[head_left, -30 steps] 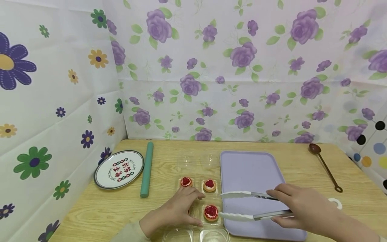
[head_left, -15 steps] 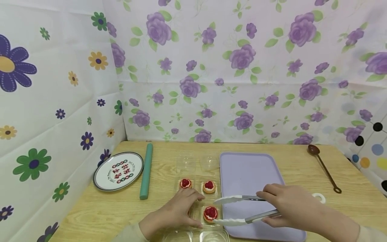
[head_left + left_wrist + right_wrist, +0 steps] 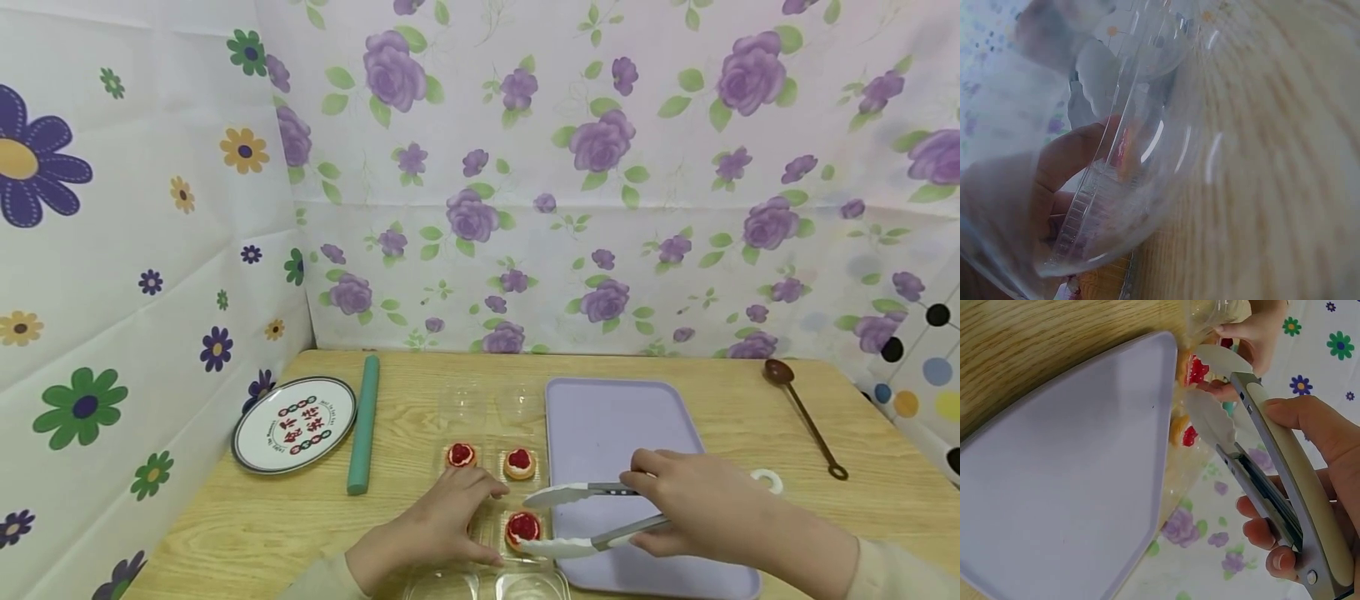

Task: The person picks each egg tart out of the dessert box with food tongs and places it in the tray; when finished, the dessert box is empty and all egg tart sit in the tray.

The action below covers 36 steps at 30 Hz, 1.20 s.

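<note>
My right hand (image 3: pixel 716 504) grips a pair of metal tongs (image 3: pixel 1291 459) with white scalloped tips. The tips stand apart, on the far and near sides of a berry tart (image 3: pixel 522 530). That tart sits in the near right clear plastic box (image 3: pixel 542 518). My left hand (image 3: pixel 442 517) lies over the near left box, its thumb and forefinger spread around the boxes' edges. A finger bends over a clear rim in the left wrist view. Farther off sit two more tarts, one on the left (image 3: pixel 461 455) and one on the right (image 3: pixel 519 463). My left hand largely hides the near left box.
Open clear lids lie beyond the boxes (image 3: pixel 519 404) and before them (image 3: pixel 531 586). A lilac tray (image 3: pixel 622 425) lies right of the boxes. Left are a green rolling pin (image 3: pixel 363 425) and a white plate (image 3: pixel 262 429). A brown ladle (image 3: pixel 810 417) lies far right.
My right hand has moved left with the tongs, bringing their tips from the tart's right side to around it. My left hand stays in place.
</note>
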Motion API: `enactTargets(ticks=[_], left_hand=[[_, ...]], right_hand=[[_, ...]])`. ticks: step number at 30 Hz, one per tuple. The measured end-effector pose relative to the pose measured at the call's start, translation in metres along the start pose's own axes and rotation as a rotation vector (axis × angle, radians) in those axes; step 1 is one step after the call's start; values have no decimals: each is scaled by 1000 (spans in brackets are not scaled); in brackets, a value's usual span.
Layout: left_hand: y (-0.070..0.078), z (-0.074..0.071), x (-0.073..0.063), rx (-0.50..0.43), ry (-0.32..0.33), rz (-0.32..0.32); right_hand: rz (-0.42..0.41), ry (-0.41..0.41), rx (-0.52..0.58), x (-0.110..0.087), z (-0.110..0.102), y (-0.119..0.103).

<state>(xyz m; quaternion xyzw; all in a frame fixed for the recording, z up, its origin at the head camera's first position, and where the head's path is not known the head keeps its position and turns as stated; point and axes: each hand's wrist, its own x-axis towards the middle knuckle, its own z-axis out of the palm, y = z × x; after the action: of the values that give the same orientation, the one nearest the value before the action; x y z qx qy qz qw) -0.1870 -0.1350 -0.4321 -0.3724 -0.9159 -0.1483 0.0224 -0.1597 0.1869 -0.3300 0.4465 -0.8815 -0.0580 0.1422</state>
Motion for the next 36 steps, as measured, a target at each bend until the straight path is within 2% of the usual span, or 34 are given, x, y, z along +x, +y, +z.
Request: enactTargets(ticks=[11,17,25,36], left_hand=[[3,-2,1,0,-7,-1],[2,-2,1,8,-8,-2],[2,-1,0,4,-3,-1],[0,2,-1,7,18,18]], right_hand=[[54,-104,15,13,-5,-9],[16,-109,-18,19,-5,-10],[11,-202,-14,31,-10,-14],[-49,-189,-84,35,-9,-15]])
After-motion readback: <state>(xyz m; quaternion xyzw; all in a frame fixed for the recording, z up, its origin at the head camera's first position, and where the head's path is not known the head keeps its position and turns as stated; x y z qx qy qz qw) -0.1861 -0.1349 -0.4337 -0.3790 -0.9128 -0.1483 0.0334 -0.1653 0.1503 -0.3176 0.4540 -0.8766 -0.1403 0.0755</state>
